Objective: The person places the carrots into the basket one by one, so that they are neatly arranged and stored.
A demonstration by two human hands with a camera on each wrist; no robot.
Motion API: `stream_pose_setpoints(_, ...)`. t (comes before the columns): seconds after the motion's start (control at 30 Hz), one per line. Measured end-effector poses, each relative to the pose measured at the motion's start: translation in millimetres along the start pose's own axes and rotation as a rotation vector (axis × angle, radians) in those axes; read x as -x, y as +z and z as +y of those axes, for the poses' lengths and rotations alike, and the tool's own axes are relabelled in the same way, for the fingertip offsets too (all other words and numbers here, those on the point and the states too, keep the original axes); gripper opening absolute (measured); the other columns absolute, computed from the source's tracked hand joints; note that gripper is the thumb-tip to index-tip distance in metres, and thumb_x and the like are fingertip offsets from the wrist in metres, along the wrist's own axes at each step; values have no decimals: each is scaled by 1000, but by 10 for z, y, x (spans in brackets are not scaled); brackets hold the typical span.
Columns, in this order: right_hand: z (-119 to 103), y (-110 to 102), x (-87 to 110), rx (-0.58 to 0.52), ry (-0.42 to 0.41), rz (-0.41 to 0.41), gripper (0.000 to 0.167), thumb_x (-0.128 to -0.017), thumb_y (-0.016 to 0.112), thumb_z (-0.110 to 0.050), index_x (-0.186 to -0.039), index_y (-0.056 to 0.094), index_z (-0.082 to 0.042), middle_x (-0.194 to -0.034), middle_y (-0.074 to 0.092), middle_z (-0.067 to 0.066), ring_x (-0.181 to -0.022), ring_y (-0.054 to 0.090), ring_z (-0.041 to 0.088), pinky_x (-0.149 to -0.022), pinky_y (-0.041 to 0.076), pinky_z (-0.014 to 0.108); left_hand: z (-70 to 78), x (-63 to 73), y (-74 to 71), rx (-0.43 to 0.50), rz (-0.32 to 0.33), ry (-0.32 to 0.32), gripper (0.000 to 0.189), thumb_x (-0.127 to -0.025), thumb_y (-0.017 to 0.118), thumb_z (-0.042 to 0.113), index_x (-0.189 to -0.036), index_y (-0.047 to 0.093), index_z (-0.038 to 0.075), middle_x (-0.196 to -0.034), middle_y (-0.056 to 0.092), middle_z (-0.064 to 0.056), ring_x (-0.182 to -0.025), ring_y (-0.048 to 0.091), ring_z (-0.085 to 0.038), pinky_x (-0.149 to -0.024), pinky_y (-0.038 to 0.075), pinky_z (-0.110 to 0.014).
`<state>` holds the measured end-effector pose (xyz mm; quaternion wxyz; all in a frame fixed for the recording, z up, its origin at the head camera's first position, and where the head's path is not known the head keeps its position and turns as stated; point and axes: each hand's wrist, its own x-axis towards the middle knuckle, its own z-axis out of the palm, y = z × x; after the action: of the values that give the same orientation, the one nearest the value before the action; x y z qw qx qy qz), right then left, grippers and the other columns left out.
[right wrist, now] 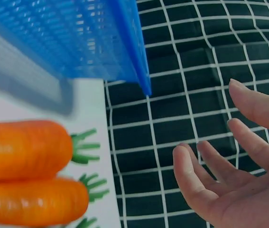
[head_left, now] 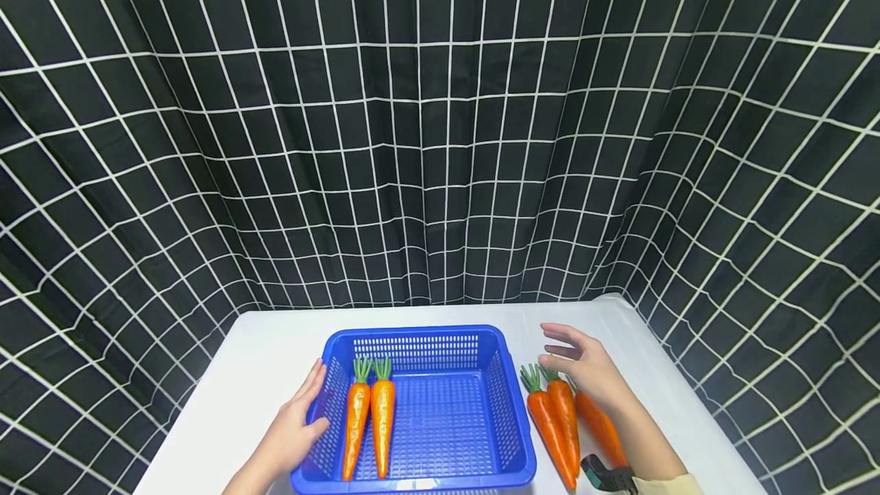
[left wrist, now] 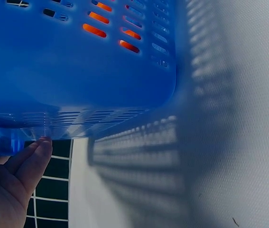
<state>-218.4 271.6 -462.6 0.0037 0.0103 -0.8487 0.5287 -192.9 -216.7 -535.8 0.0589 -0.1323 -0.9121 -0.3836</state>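
Note:
My left hand [head_left: 296, 428] holds the left rim of a blue plastic basket [head_left: 412, 486], thumb over the rim and fingers along the outside. In the left wrist view, fingertips [left wrist: 41, 145] meet the slotted wall just under the rim. Inside the basket, two orange carrots [head_left: 357, 422] with green tops lie side by side along its left part. To the right, my right hand [head_left: 584, 361] hovers over the tops of more carrots [head_left: 550, 434], fingers spread and loosely bent. Nothing is between them. One carrot [head_left: 600, 426] is partly hidden beneath the right forearm.
Everything stands on a white table [head_left: 227, 380]. A black curtain with a white grid [head_left: 440, 136] rises behind the table and along both sides. The right wrist wears a dark band [head_left: 605, 473].

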Motion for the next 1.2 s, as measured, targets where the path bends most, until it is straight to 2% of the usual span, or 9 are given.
stream_pose_setpoints(0.17, 95, -106, 48, 42, 26, 20, 63, -89, 75, -25, -146, 51, -13, -148, 52, 22, -132, 54, 45, -97, 56, 52, 17, 0, -8, 4, -11, -18, 84, -79, 66, 4, -156, 31, -1, -167, 21, -15, -147, 31, -44, -113, 27, -60)
stream_pose_setpoints(0.4, 283, -273, 124, 110, 68, 39, 67, -90, 74, -32, -148, 49, -12, -149, 50, 24, -132, 54, 45, -95, 57, 53, -22, -5, 3, -4, 2, 2, 86, -78, 66, 4, -156, 32, -1, -167, 22, -15, -147, 32, -43, -114, 28, -59)
stream_pose_setpoints(0.57, 450, -386, 138, 157, 117, 67, 69, -90, 74, -33, -148, 48, -9, -148, 50, 26, -131, 53, 47, -91, 59, 49, -32, 1, 7, -1, 10, 10, 85, -77, 66, 4, -155, 32, -2, -167, 23, -15, -146, 32, -43, -113, 28, -58)
stream_pose_setpoints(0.93, 807, -644, 202, 280, 231, 69, 74, -87, 75, -34, -148, 46, -4, -150, 42, 33, -133, 44, 56, -100, 47, 67, -60, 8, 30, -6, 29, 19, 86, -76, 67, 3, -155, 33, -1, -167, 24, -14, -146, 34, -41, -114, 29, -57)
stream_pose_setpoints(1.07, 965, -711, 235, 310, 255, 64, 73, -86, 76, -32, -146, 48, 0, -148, 42, 37, -130, 45, 59, -98, 47, 68, -64, 1, 30, -4, 23, 14, 86, -76, 67, 3, -156, 33, -1, -167, 23, -13, -147, 33, -41, -114, 28, -56)
stream_pose_setpoints(1.2, 1103, -743, 262, 290, 289, 33, 76, -84, 78, -32, -146, 47, 0, -148, 38, 40, -129, 45, 61, -94, 51, 66, -67, 2, 27, -8, 26, 15, 86, -77, 67, 4, -156, 33, -1, -167, 24, -13, -147, 33, -40, -114, 28, -56)
